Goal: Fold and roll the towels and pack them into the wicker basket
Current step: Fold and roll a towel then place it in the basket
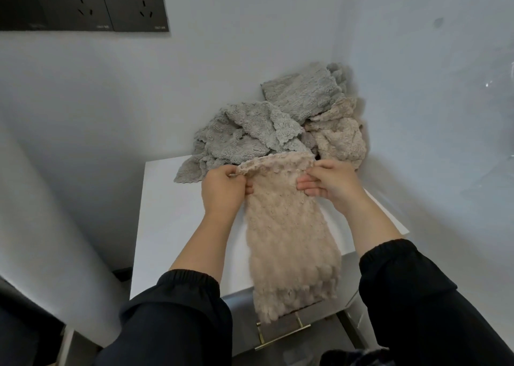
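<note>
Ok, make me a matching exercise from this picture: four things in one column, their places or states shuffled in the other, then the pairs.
Things
1. long beige towel
2. grey towels
3. wall sockets
4. metal handle

Places or states
A. high on the wall, top left
B. crumpled in a heap at the back of the table
C. laid out flat, its near end hanging over the front edge
D. under the tabletop, at the front

Pairs: 1-C, 2-B, 3-A, 4-D

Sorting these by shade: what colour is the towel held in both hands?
Beige, with a bumpy weave; the towel shows best in the head view, gripped by both hands.
</note>
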`<state>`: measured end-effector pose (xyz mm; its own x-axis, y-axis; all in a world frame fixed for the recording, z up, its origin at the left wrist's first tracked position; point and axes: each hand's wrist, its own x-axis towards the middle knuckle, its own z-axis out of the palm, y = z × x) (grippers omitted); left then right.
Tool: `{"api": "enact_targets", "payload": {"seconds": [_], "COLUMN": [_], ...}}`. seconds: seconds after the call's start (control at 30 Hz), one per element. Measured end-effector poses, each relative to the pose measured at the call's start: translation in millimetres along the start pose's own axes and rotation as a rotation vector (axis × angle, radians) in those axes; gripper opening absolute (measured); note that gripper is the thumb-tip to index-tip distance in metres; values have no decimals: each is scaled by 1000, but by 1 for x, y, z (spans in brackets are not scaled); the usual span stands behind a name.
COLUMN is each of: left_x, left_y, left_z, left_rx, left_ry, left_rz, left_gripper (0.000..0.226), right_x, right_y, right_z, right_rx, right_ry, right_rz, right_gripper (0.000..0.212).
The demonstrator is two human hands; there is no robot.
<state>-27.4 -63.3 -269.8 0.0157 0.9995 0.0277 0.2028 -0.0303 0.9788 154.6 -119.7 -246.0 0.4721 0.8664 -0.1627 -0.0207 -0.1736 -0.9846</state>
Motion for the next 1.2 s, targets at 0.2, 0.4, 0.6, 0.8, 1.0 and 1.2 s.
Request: {"api": "enact_targets", "payload": {"seconds": [0.2, 0.4, 0.6, 0.8, 1.0, 1.2], "left_x": [-1, -7, -7, -5, -2, -3], "left_y": [8, 4, -2, -9, -7, -5], "left_z": [-4, -11, -14, -15, -16, -20], "left_rx": [-308, -141, 67, 309, 408, 562], "left_ry": [-127, -298, -323, -329, -407, -534], "left_rz": [-307, -260, -181, -26, 4, 62], "left_gripper": [21, 8, 18, 20, 35, 37], "right_x": [-1, -3, -7, -8, -7, -5], "right_y": [5, 13, 21, 29, 26, 18], "right_z": [-7, -22, -24, -19, -20, -22], "right_rx": [253, 66, -160, -559, -665, -869], "right_ry": [-60, -116, -34, 7, -67, -263], "right_rz": [222, 200, 106, -106, -98, -60], "right_gripper": [13, 9, 14, 14, 26, 39]}}
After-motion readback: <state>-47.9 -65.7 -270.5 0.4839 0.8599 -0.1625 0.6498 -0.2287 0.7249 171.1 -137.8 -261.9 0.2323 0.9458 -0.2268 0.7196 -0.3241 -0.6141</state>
